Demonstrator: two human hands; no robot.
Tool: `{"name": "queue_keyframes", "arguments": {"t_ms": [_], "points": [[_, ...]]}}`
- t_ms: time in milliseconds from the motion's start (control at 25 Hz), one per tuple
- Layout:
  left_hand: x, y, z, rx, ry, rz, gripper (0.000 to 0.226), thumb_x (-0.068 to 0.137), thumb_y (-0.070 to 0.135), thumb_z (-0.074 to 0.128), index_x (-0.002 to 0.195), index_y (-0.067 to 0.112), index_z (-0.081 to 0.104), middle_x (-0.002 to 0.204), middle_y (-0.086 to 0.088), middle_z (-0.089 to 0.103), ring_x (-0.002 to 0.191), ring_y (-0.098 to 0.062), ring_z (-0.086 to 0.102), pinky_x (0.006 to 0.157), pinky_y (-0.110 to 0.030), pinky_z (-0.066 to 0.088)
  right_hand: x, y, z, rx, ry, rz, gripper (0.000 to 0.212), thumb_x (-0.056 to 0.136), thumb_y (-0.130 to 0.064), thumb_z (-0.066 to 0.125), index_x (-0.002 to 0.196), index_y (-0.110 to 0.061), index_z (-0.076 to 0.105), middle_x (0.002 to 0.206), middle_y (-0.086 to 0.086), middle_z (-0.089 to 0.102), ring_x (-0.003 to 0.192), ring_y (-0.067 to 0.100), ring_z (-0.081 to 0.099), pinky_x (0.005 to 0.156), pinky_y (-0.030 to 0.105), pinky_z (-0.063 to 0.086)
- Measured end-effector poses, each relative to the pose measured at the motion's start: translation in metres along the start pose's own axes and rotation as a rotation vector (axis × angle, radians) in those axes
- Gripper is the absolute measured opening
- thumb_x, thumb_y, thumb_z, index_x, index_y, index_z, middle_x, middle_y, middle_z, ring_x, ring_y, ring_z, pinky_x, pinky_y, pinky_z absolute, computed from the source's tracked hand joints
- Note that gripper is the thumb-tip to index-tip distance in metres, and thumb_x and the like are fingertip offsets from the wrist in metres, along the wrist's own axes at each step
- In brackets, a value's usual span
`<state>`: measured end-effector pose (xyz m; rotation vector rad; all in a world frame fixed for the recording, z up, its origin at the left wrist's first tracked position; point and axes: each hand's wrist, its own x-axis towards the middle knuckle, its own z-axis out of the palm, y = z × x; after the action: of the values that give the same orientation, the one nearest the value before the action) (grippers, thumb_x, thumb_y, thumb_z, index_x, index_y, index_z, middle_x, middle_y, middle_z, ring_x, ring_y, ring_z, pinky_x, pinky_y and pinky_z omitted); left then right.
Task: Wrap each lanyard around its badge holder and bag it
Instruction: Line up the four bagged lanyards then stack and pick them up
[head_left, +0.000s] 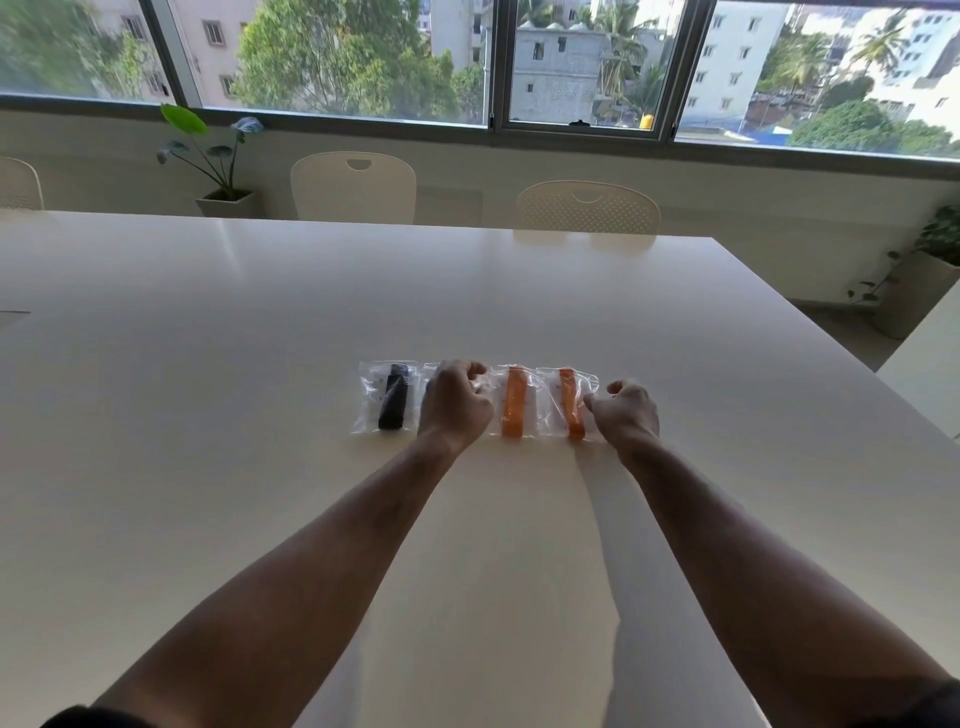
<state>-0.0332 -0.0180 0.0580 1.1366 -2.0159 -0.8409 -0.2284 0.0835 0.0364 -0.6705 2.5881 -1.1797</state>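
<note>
A row of clear plastic bags lies on the white table, each with a wrapped lanyard and badge holder inside. The leftmost bag holds a black lanyard. My left hand rests over the second bag and hides its contents, fingers curled. Right of it lies a bag with an orange lanyard, then another orange one. My right hand sits at that last bag's right edge, fingers curled at the plastic. Whether either hand grips a bag is unclear.
Two white chairs stand at the table's far side under a wide window. A potted plant is at the back left, another at the right. A second table edge shows at the right.
</note>
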Motion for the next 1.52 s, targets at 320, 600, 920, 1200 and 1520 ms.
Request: {"name": "queue_keyframes", "arguments": {"t_ms": [320, 600, 920, 1200, 1520], "points": [[0.017, -0.041, -0.035, 0.292, 0.119, -0.413, 0.087, 0.077, 0.062, 0.072, 0.140, 0.013, 0.038, 0.141, -0.017, 0.040, 0.135, -0.036, 0.035, 0.107, -0.049, 0.034, 0.003, -0.005, -0.005, 0.037, -0.078, 0.067, 0.041, 0.073, -0.047, 0.077, 0.079, -0.011, 0.058, 0.078, 0.007, 0.058, 0.084, 0.031, 0.060, 0.067, 0.035, 0.045], [0.020, -0.048, -0.030, 0.321, -0.009, -0.512, 0.129, 0.063, 0.086, 0.064, 0.157, 0.014, 0.011, 0.152, -0.016, 0.033, 0.141, -0.034, 0.032, 0.110, -0.048, 0.032, 0.005, -0.014, 0.014, 0.028, -0.104, 0.118, 0.108, 0.042, -0.081, 0.073, 0.116, -0.005, 0.056, 0.106, 0.012, 0.065, 0.104, 0.033, 0.063, 0.082, 0.041, 0.055], [0.023, -0.045, -0.014, 0.273, 0.016, -0.414, 0.132, 0.066, 0.062, 0.082, 0.158, 0.008, 0.004, 0.149, -0.020, 0.035, 0.138, -0.036, 0.037, 0.109, -0.046, 0.038, 0.006, -0.024, 0.040, 0.010, -0.141, 0.099, 0.115, 0.031, -0.082, 0.076, 0.116, -0.005, 0.059, 0.112, 0.012, 0.068, 0.107, 0.033, 0.066, 0.089, 0.045, 0.058], [0.037, -0.057, -0.007, 0.046, -0.003, -0.498, 0.099, 0.032, 0.064, 0.086, 0.111, 0.011, 0.058, 0.104, -0.007, 0.070, 0.097, -0.025, 0.071, 0.081, -0.038, 0.060, -0.013, -0.043, 0.032, 0.085, -0.261, 0.047, 0.047, 0.068, -0.054, 0.085, 0.066, -0.012, 0.064, 0.071, 0.004, 0.067, 0.068, 0.021, 0.064, 0.059, 0.030, 0.049], [0.021, -0.038, -0.017, -0.228, 0.036, -0.557, 0.038, 0.062, 0.021, 0.092, 0.084, 0.003, 0.066, 0.084, -0.010, 0.073, 0.075, -0.023, 0.071, 0.064, -0.031, 0.059, -0.015, -0.045, 0.046, 0.224, -0.355, -0.017, 0.059, 0.044, -0.054, 0.086, 0.079, -0.009, 0.072, 0.081, 0.011, 0.077, 0.076, 0.028, 0.076, 0.071, 0.055, 0.062]]}}
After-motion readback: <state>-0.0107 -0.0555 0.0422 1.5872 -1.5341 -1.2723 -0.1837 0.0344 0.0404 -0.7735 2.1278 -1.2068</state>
